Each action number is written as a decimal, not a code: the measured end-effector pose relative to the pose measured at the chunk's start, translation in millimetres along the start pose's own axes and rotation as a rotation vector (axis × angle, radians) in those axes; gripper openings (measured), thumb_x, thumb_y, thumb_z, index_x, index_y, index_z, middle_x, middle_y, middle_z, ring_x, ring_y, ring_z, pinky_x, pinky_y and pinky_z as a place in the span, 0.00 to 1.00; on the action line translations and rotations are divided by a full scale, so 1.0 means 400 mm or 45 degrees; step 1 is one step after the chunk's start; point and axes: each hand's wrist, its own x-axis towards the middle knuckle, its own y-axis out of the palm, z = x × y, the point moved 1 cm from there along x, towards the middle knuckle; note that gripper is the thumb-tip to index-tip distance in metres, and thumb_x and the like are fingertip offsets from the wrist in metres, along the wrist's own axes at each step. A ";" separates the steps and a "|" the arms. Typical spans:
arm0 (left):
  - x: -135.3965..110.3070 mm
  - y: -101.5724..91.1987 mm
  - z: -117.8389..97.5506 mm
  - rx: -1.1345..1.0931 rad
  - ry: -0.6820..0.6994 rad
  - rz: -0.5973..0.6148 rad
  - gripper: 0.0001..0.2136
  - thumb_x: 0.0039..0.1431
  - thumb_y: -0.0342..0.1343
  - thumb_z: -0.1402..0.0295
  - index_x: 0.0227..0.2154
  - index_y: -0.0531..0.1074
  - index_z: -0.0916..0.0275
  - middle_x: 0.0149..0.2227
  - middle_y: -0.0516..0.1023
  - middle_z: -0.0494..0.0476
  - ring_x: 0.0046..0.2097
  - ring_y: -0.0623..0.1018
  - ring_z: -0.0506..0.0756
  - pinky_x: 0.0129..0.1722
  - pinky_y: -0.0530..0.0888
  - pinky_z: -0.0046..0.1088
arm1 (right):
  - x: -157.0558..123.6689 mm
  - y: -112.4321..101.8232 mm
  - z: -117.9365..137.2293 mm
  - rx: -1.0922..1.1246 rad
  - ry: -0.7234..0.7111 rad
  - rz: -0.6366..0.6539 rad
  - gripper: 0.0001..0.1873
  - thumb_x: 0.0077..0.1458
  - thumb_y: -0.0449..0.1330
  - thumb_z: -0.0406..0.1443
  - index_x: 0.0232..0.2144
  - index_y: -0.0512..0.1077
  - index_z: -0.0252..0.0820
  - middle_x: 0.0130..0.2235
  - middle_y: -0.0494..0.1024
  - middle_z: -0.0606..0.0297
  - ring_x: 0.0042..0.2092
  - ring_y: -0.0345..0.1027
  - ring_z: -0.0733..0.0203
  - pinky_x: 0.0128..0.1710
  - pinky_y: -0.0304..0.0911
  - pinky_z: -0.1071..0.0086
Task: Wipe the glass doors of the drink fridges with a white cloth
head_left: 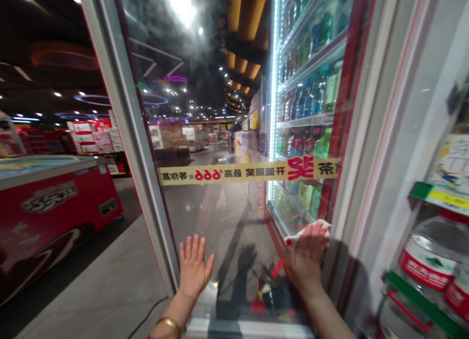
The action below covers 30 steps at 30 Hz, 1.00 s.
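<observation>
A glass door (132, 134) with a pale metal frame stands open in front of me. My left hand (193, 268) lies flat against the lower left of the glass, fingers spread, holding nothing; a gold bangle circles that wrist. Lower right on the pane, my right hand (308, 248) presses a white cloth (324, 225) to the glass. Most of the cloth is hidden beneath the palm and fingers; whether it is fabric or paper I cannot tell. Above both hands a yellow printed strip (238, 174) crosses the pane, its lettering mirrored.
Through the glass, lit shelves of bottled drinks (311, 95) show at the right. Large water bottles (432, 256) stand on green-edged shelves beside me. A red chest freezer (58, 212) is at the left. A dark cable (146, 317) runs along the floor.
</observation>
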 end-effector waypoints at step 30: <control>-0.200 0.141 0.035 -0.117 -0.043 -0.134 0.43 0.68 0.56 0.68 0.80 0.43 0.63 0.82 0.41 0.58 0.83 0.45 0.58 0.83 0.43 0.44 | -0.095 0.134 0.165 -0.036 -1.180 -0.008 0.31 0.70 0.57 0.37 0.72 0.67 0.50 0.76 0.64 0.73 0.79 0.47 0.61 0.79 0.47 0.61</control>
